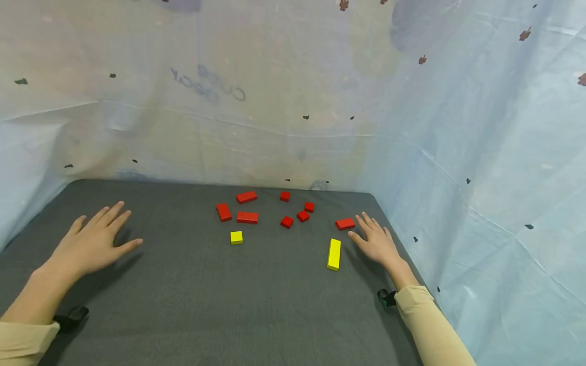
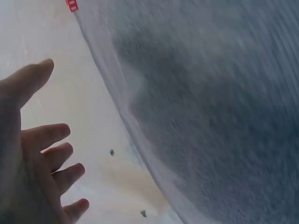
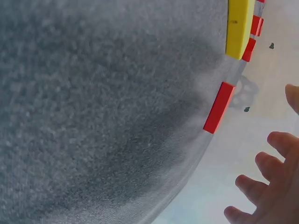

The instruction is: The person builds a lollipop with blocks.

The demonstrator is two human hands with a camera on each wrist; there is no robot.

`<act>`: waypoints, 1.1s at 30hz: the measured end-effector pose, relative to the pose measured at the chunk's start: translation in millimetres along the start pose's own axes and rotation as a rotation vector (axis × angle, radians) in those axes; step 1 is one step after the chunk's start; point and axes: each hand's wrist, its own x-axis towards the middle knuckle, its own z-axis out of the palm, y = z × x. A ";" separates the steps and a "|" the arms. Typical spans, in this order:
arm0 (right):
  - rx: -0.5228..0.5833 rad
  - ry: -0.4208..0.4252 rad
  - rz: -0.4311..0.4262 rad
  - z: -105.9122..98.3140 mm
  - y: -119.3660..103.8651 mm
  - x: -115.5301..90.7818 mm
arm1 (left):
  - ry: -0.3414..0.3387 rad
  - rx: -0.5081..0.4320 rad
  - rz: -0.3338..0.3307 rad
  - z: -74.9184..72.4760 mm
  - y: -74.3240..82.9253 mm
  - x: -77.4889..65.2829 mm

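Note:
Above the left side of the grey table, my left hand (image 1: 93,244) has its fingers spread and holds nothing. My right hand (image 1: 377,243) hovers over the table's right side, fingers apart and nothing in them. Nearest to it are a long yellow block (image 1: 334,254) and a red rectangular block (image 1: 345,223). Farther left lies a small yellow block (image 1: 236,237). Behind it three red oblong blocks, among them a flat one (image 1: 247,217), are grouped together. Several small red cubes (image 1: 287,221) lie scattered at the back middle. The right wrist view shows the yellow block (image 3: 239,28) with red ones beyond.
The dark grey tabletop (image 1: 192,305) has rounded back corners. A pale plastic sheet (image 1: 274,101) with dark specks hangs behind it, and another sheet (image 1: 503,203) runs along the right edge. Each wrist wears a black strap (image 1: 72,318).

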 end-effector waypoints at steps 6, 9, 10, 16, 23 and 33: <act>0.032 0.056 -0.037 -1.5 -5.5 -6.5 | 0.158 0.034 0.109 0.8 20.4 6.8; 0.076 0.066 -0.052 -2.0 -9.5 -10.4 | 0.224 0.047 0.159 1.5 36.1 10.5; 0.095 0.066 -0.057 -1.9 -11.0 -11.8 | 0.241 0.050 0.176 1.7 41.8 12.1; 0.168 0.064 -0.082 2.1 -20.7 -20.1 | 0.308 0.026 0.264 2.9 74.7 22.4; 0.177 0.044 -0.146 12.5 -28.0 -25.1 | 0.335 -0.033 0.340 7.6 104.6 37.6; 0.148 -0.036 -0.260 25.2 -27.5 -28.4 | 0.223 -0.074 0.387 26.3 129.0 61.5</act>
